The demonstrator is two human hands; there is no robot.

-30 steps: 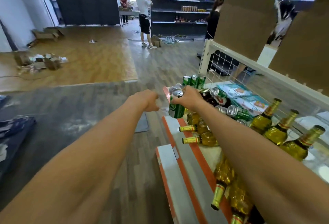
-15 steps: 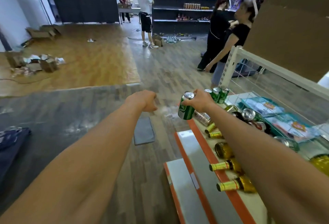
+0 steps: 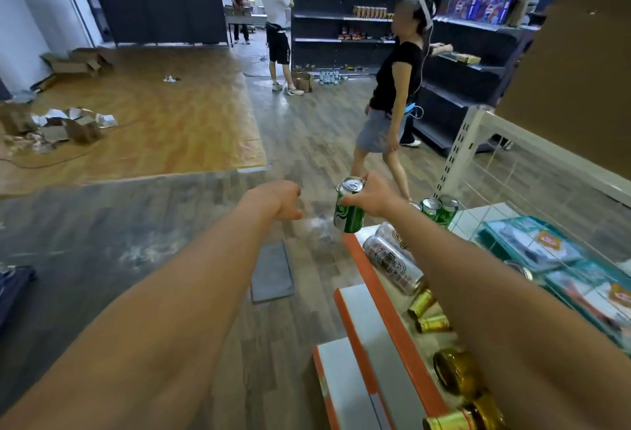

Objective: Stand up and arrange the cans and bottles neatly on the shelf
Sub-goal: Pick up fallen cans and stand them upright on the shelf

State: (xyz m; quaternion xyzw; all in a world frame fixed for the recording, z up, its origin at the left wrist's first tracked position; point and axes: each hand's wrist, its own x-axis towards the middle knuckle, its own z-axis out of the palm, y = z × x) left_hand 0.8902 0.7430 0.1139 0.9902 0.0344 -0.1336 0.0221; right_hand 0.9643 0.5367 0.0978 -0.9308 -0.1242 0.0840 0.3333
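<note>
Both bare arms stretch forward, the left forearm coming in from 7 o'clock and the right from 4 o'clock, and the two wrists end close together near the middle of the view. The left grip (image 3: 278, 200) is curled into a fist, back of the hand up, holding nothing, and sits at 9 o'clock of the right grip (image 3: 374, 195) without touching it. The right grip wraps thumb and fingers round the upper part of a green can (image 3: 351, 216), held nearly upright with its top showing.
</note>
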